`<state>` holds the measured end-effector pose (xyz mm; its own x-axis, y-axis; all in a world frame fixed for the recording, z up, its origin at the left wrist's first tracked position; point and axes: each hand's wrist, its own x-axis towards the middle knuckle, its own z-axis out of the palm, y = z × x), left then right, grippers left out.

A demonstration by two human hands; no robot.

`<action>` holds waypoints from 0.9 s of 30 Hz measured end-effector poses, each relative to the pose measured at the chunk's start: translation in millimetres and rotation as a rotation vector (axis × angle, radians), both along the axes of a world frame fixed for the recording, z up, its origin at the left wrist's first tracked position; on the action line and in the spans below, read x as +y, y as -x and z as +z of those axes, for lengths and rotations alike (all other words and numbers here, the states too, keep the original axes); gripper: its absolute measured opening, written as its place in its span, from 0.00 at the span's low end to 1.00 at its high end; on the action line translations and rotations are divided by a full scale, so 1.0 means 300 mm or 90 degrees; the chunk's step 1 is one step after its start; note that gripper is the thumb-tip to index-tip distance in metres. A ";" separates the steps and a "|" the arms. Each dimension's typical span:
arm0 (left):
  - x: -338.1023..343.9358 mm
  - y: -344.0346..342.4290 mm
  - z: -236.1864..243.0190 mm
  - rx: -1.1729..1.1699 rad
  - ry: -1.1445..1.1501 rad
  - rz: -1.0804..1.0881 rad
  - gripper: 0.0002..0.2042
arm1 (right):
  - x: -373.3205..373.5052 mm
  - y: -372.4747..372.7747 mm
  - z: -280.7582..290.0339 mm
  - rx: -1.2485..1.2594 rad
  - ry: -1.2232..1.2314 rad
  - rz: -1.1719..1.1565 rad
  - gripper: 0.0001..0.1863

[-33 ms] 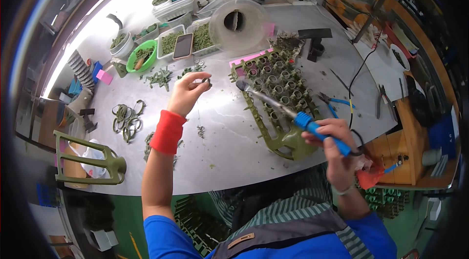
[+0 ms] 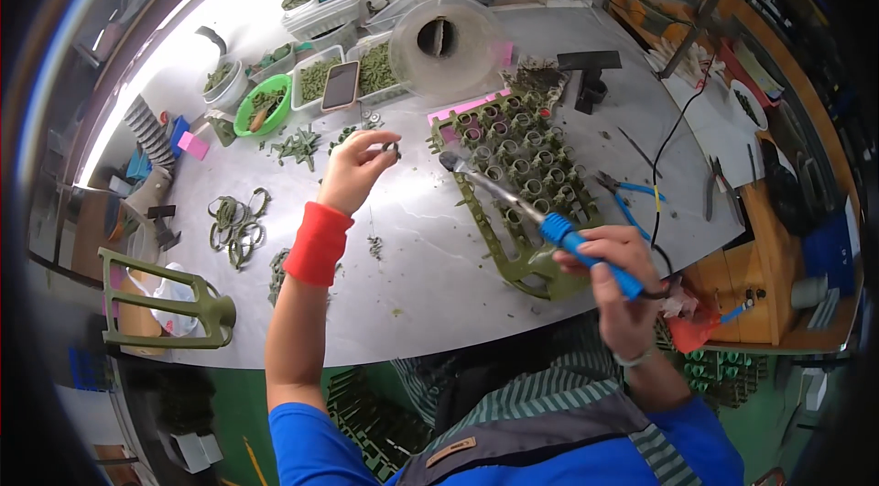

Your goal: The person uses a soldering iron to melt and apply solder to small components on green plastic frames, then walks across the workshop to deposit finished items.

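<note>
One tiny indistinct piece (image 2: 392, 149) between fingers (image 2: 374, 145)

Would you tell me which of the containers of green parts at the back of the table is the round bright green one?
It is the green bowl, left of the phone. The other containers, such as the tray beside it, are white or clear.

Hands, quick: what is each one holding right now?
Left hand: pinching a small dark ring between fingertips.
Right hand: closed around the blue-handled soldering iron.
</note>
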<state>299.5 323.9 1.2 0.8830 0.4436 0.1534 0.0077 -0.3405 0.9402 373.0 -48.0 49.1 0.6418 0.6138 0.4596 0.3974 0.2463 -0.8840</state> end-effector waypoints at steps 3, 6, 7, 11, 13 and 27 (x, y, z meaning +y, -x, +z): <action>-0.046 -0.105 0.000 -0.037 -0.169 0.008 0.13 | 0.043 0.019 -0.038 -0.106 0.044 -0.047 0.11; -0.065 -0.156 -0.004 -0.042 -0.332 0.053 0.13 | 0.092 0.025 -0.087 -0.223 0.086 -0.085 0.14; -0.070 -0.170 -0.003 -0.034 -0.359 0.056 0.12 | 0.106 0.030 -0.100 -0.219 0.078 -0.090 0.15; -0.069 -0.207 -0.011 -0.017 -0.399 0.057 0.12 | 0.146 0.031 -0.137 -0.211 0.069 -0.102 0.16; -0.067 -0.224 -0.016 -0.017 -0.414 0.056 0.12 | 0.159 0.028 -0.138 -0.217 0.071 -0.110 0.16; -0.055 -0.265 -0.060 -0.024 -0.500 0.022 0.13 | 0.213 0.026 -0.209 -0.187 0.032 -0.119 0.18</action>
